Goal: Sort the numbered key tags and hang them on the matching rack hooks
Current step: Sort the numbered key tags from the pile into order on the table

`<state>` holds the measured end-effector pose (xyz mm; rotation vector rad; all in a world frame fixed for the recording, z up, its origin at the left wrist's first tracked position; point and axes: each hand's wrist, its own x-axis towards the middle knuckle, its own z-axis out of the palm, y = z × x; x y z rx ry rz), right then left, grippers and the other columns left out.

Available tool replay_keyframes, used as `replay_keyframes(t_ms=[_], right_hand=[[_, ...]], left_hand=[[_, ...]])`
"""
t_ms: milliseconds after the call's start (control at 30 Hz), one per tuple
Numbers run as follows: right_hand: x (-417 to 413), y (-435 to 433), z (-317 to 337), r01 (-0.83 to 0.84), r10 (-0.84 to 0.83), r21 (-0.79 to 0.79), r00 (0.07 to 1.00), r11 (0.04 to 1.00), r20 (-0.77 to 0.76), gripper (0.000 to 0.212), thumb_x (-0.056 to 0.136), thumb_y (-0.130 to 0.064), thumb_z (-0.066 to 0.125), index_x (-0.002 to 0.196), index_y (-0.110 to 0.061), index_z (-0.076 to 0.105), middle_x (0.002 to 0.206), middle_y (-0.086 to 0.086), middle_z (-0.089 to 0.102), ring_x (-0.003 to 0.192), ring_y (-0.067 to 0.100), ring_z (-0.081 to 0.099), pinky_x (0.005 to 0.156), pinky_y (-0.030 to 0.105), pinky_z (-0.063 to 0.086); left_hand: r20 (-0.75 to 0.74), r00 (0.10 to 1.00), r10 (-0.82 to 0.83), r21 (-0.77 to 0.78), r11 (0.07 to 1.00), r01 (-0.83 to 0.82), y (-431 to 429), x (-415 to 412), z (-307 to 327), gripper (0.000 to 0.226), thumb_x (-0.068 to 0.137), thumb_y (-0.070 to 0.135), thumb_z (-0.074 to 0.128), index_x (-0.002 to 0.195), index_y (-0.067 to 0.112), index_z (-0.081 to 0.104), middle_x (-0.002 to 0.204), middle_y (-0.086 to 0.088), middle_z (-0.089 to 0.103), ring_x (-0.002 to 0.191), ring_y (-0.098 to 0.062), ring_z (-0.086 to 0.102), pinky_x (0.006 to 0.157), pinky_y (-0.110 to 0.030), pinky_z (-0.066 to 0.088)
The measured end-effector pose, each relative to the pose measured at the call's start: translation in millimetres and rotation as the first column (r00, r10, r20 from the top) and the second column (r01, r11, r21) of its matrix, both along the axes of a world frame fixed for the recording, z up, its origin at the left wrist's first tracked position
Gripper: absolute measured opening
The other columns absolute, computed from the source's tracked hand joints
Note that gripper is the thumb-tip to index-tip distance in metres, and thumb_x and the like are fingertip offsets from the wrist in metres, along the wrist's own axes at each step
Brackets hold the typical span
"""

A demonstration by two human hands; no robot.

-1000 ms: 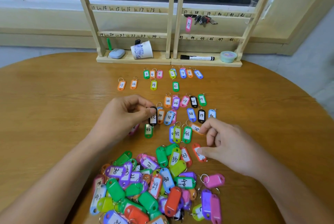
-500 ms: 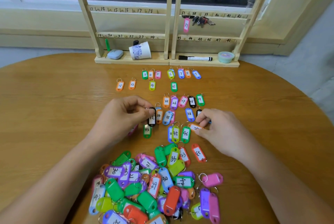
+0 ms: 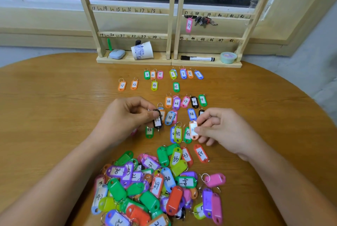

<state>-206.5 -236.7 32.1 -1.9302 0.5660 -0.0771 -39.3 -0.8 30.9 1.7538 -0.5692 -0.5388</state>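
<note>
Task at an early stage. On the rack (image 3: 173,16) only one tag hangs: pink tag 37 (image 3: 189,25), on its hook in the right panel, with a bunch of keys (image 3: 204,20) just beside it. Every other numbered hook in view is bare. Sorting is partly done. On the desk (image 3: 54,107), between rack and hands, tags lie face up in rows (image 3: 173,74) by number: 3 to 9 nearest the rack, then the tens, twenties, thirties and forties, with gaps in each run. A large unsorted pile (image 3: 155,189) lies nearest the person, many tags face down or overlapping. The left hand (image 3: 124,116) pinches a black tag (image 3: 157,119) between thumb and fingertips, over the left end of the thirties row; its number is partly covered. The right hand (image 3: 222,129) pinches an orange tag (image 3: 193,130) by its edges, over the forties row; its label is too blurred to read. Judgement: well under half the tags are laid out and hanging has barely begun. The pile needs sorting, then nearly every tag needs moving to its hook.
</note>
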Motion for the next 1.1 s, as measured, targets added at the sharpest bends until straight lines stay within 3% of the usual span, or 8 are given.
replay_keyframes(t_ms=[167,267,433,567,667,867,1000,1100], right_hand=[[6,11,-5,0.010,-0.009,0.039,1.000,0.999,-0.024,0.022,0.091,-0.002,0.081,0.105,-0.009,0.067,0.077,0.014,0.077,0.071,0.029,0.079,0.051,0.028,0.053],[8,13,-7,-0.006,0.006,-0.005,0.999,1.000,-0.047,0.023,0.090,-0.003,0.082,0.104,-0.012,0.067,0.076,0.011,0.077,0.067,0.024,0.078,0.050,0.028,0.052],[10,14,-9,-0.008,0.002,-0.085,0.998,0.996,-0.070,0.022,0.088,-0.007,0.083,0.101,-0.015,0.067,0.076,0.007,0.076,0.062,0.022,0.076,0.051,0.033,0.053],[11,13,-12,-0.015,0.007,-0.112,0.997,0.994,-0.071,0.021,0.088,-0.010,0.084,0.100,-0.017,0.067,0.076,0.006,0.076,0.061,0.020,0.075,0.053,0.035,0.054],[11,12,-13,-0.021,0.008,-0.170,0.997,0.985,-0.072,0.020,0.088,-0.016,0.084,0.098,-0.021,0.067,0.075,0.003,0.076,0.059,0.019,0.074,0.054,0.036,0.053],[1,2,-9,0.005,-0.009,-0.293,1.000,0.956,-0.012,0.011,0.092,-0.028,0.078,0.086,-0.027,0.070,0.074,-0.004,0.073,0.058,0.015,0.066,0.063,0.039,0.056],[-19,-1,-3,-0.115,0.070,-0.369,0.988,0.922,-0.135,0.020,0.083,-0.042,0.085,0.084,-0.029,0.070,0.075,-0.016,0.069,0.059,0.002,0.058,0.062,0.032,0.050],[-29,1,2,-0.220,0.140,-0.378,0.964,0.899,-0.228,0.033,0.075,-0.051,0.090,0.091,-0.032,0.068,0.084,-0.015,0.070,0.060,0.003,0.059,0.063,0.034,0.051]], left_hand=[[-0.124,0.992,0.017,-0.043,0.999,-0.022,-1,0,0,0.010,0.092,0.013,0.081,0.097,0.006,0.077,0.084,-0.019,0.080,0.075,-0.029,0.071,0.064,-0.031,0.045],[-0.145,0.989,0.012,-0.057,0.998,-0.021,-1,-2,3,0.010,0.096,0.009,0.075,0.102,0.000,0.075,0.085,-0.017,0.081,0.073,-0.017,0.078,0.060,-0.022,0.053],[-0.197,0.979,0.045,-0.171,0.982,-0.080,-1,-2,4,0.018,0.091,-0.007,0.075,0.105,-0.001,0.065,0.078,-0.012,0.072,0.078,-0.027,0.081,0.057,-0.018,0.056],[-0.131,0.991,0.040,-0.182,0.981,-0.063,-1,-2,5,0.022,0.091,-0.004,0.076,0.109,0.008,0.076,0.087,-0.016,0.068,0.091,-0.032,0.082,0.073,-0.026,0.064],[-0.155,0.986,0.059,-0.184,0.979,-0.088,-1,-3,4,0.014,0.090,0.000,0.078,0.103,0.001,0.073,0.099,-0.026,0.075,0.093,-0.033,0.081,0.084,-0.039,0.062],[-0.156,0.985,0.080,-0.185,0.977,-0.109,1,2,4,0.019,0.091,-0.001,0.077,0.109,0.005,0.074,0.091,-0.024,0.071,0.088,-0.033,0.081,0.069,-0.026,0.063],[-0.128,0.990,0.062,-0.157,0.984,-0.082,-1,2,2,0.009,0.091,0.003,0.078,0.100,0.005,0.076,0.086,-0.017,0.078,0.078,-0.022,0.077,0.066,-0.021,0.057],[-0.130,0.985,0.111,-0.147,0.980,-0.130,-1,3,-1,0.014,0.089,0.005,0.081,0.091,0.001,0.068,0.081,-0.023,0.077,0.075,-0.025,0.072,0.070,-0.029,0.054]])
